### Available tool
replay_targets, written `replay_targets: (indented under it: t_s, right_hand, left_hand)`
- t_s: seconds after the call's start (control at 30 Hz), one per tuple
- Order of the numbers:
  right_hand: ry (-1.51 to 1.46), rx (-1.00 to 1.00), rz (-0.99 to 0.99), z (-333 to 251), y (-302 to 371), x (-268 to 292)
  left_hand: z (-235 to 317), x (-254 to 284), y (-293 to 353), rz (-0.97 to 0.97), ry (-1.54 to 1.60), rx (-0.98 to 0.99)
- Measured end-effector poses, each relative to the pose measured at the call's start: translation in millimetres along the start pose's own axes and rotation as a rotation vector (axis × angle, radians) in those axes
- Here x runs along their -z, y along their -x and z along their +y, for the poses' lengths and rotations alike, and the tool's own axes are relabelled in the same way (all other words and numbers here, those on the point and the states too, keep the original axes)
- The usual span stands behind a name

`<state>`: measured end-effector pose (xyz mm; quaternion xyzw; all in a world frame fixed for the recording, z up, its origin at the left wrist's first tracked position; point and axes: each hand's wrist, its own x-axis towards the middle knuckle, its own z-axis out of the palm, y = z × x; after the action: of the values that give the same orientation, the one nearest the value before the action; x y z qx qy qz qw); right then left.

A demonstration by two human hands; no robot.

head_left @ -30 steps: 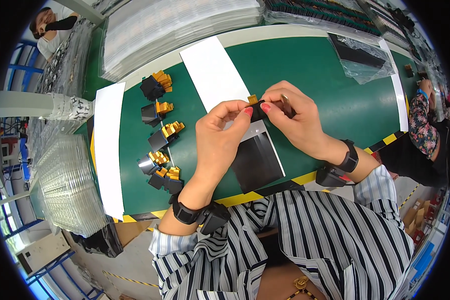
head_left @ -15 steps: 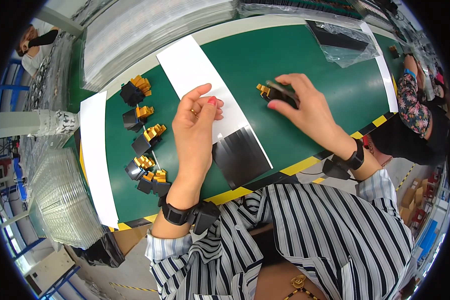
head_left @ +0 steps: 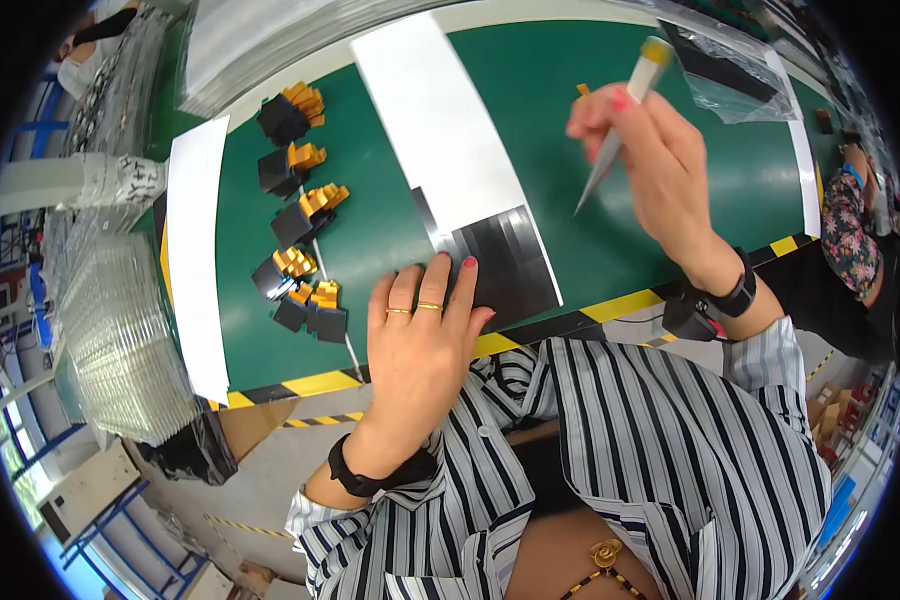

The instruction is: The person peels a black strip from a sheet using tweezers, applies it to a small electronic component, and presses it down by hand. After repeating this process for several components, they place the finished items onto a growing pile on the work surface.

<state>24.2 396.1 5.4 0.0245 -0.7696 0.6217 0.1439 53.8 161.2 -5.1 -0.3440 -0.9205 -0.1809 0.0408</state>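
My left hand [head_left: 420, 325] lies palm down at the table's front edge, fingers stretched out. Its fingertips touch the left side of a black sheet of strips [head_left: 515, 265], which lies on the near end of a long white sheet [head_left: 440, 110]. Over the green table to the right, my right hand [head_left: 660, 170] is closed around pointed metal tweezers [head_left: 610, 150]. Their tip points down toward me and the yellow end points up and away. A small gold piece [head_left: 583, 90] shows just past the right fingers, the rest of it hidden.
Several black blocks with gold flex tabs [head_left: 295, 218] stand in a column on the left. Beyond them lies a white strip [head_left: 195, 260], with stacked clear trays [head_left: 135, 340] beside the table. A clear plastic bag [head_left: 735, 90] sits at the far right. Another person's patterned sleeve [head_left: 850, 225] shows there.
My left hand has come down from above the white sheet onto the edge of the black sheet. My right hand has moved away from the small gold-tabbed part, and the tweezers now show plainly.
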Motion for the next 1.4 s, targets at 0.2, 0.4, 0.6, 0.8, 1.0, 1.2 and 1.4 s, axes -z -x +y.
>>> replay_targets:
  t_s: [0.2,0.4,0.6,0.8,1.0,1.2,1.4]
  right_hand:
    - [-0.281,-0.25,-0.117,18,-10,-45]
    - [-0.211,-0.253,-0.115,22,-15,-37]
    - [-0.357,-0.397,-0.117,20,-16,-49]
    - [-0.345,-0.447,-0.081,21,-15,-45]
    - [-0.756,-0.476,-0.114,27,-16,-36]
    - [-0.607,-0.487,-0.132,25,-16,-34]
    - [-0.548,-0.446,-0.147,27,-15,-36]
  left_hand:
    - [-21,-5,7,-0.049,0.137,-0.086]
    - [-28,-8,2,-0.066,0.237,-0.107]
    - [-30,-7,1,-0.073,0.272,-0.113]
    - [-31,-6,2,-0.096,0.274,-0.117]
    - [-32,-6,5,-0.021,0.263,-0.123]
    - [-44,7,45,0.44,0.045,0.208]
    - [-46,9,64,0.273,-0.229,0.63]
